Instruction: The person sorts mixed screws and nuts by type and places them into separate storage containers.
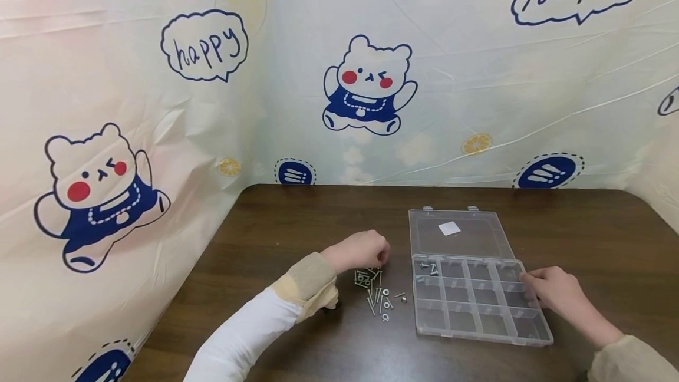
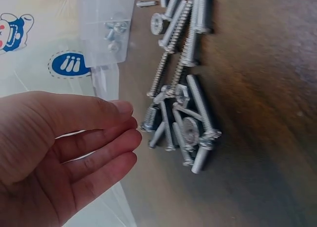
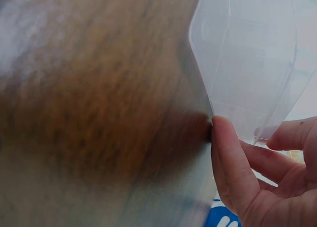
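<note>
My left hand (image 1: 359, 250) hovers at the far end of a pile of metal screws (image 1: 373, 298). In the left wrist view its thumb and fingers (image 2: 101, 160) are loosely bent, tips right beside the screws (image 2: 200, 105), with nothing visible between them. Washers (image 2: 190, 130) and nuts lie mixed among these screws. With thumb and fingers, my right hand (image 1: 557, 296) grips the right side wall of a clear plastic compartment box (image 1: 445, 333). The right wrist view shows the right hand (image 3: 262, 182) at the edge of the box (image 3: 242, 63).
The box's clear lid (image 1: 477, 240) lies folded back behind it, bearing a small white label (image 1: 449, 228). A few short screws (image 1: 432, 268) sit in the back left compartments. Beneath everything is a dark wooden table (image 1: 297, 223), with a printed curtain (image 1: 451, 93) around it.
</note>
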`<act>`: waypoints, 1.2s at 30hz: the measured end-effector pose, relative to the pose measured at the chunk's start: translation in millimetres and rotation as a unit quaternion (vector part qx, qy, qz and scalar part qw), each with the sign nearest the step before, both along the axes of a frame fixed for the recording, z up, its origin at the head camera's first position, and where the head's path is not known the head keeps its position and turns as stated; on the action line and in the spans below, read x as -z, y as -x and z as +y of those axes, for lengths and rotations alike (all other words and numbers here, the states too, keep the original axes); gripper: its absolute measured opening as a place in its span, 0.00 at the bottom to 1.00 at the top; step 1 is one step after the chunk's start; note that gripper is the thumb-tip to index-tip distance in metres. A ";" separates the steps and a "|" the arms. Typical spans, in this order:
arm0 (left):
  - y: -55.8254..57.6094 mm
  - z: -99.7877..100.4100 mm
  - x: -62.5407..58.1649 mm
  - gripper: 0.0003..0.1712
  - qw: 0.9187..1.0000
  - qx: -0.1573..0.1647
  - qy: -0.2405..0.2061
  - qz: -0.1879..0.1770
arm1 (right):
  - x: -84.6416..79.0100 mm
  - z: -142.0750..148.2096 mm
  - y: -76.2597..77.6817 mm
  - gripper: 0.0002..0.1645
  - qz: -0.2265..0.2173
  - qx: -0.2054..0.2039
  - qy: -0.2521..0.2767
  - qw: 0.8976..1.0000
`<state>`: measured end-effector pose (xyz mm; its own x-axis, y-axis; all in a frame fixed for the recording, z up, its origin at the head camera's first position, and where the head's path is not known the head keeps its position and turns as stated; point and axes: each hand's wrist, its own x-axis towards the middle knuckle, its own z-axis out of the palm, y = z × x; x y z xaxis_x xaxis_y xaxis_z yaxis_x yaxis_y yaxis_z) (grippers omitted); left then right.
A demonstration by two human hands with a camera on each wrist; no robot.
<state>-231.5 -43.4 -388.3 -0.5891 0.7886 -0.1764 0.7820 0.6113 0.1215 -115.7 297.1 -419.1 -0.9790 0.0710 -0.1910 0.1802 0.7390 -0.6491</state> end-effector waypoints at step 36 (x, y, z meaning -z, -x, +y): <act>0.7 4.8 2.2 0.07 0.999 0.012 -0.036 -0.014 | 0.7 -0.5 0.6 0.25 0.001 0.005 0.011 1.000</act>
<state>-232.2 -38.7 -390.6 -0.5649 0.8142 -0.1342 0.7926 0.5806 0.1864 -116.3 296.6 -419.8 -0.9788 0.0757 -0.1901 0.1852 0.7225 -0.6661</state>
